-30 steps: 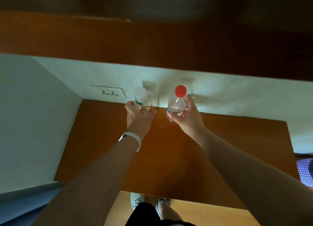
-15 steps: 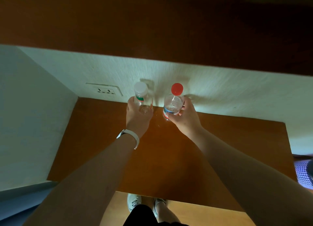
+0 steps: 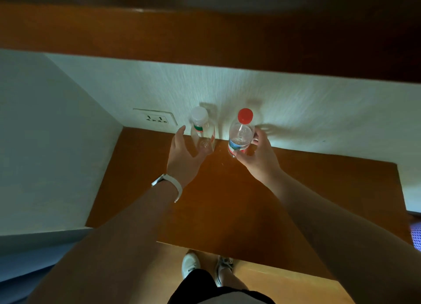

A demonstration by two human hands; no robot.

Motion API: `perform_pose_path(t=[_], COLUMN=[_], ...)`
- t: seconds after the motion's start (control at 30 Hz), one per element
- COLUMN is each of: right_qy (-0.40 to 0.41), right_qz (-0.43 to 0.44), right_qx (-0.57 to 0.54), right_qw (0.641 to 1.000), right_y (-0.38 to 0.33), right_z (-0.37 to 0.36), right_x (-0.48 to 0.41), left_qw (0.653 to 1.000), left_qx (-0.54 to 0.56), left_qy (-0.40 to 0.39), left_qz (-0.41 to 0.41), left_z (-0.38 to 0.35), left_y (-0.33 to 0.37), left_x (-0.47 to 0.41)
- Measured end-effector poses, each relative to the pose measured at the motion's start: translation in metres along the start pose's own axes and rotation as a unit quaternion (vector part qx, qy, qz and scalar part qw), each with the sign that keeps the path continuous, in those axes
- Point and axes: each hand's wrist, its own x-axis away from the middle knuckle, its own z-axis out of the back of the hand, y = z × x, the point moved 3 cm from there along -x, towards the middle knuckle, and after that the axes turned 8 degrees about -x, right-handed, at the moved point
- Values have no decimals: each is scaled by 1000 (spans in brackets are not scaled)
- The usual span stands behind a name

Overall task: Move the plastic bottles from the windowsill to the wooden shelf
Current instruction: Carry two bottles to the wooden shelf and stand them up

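Since the earlier frame the left grip is opening, fingers spreading off the white-capped bottle, which is standing upright on the wooden shelf by the wall. The right grip is still curling round the red-capped bottle just beside it. Risk: withdrawing fingers may be brushing these light, smooth, clear plastic cylinders and toppling one into the other.

Dim, soft, wide-angle edges, faint wall shadows
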Motion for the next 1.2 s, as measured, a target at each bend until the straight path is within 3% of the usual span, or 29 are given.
perform_pose_path(t=[0.23,0.53,0.73,0.93,1.2], right_qy=[18,17,-37,-90,-189], right_qz=[-19,175,271,336,405], right_qx=[85,256,325,352,347], right_qw=[996,951,905,869,825], right_y=[-12,-94,-147,-201,-267], right_z=[34,80,65,17,-112], right_x=[20,46,66,91,158], left_qw=[993,955,924,920,928], left_qx=[-96,-236,-315,-334,-343], left_qy=[11,28,44,88,129], left_qz=[-71,-177,-213,-187,-74], left_z=[48,111,139,189,273], left_y=[11,49,63,39,-53], left_x=[26,46,69,99,205])
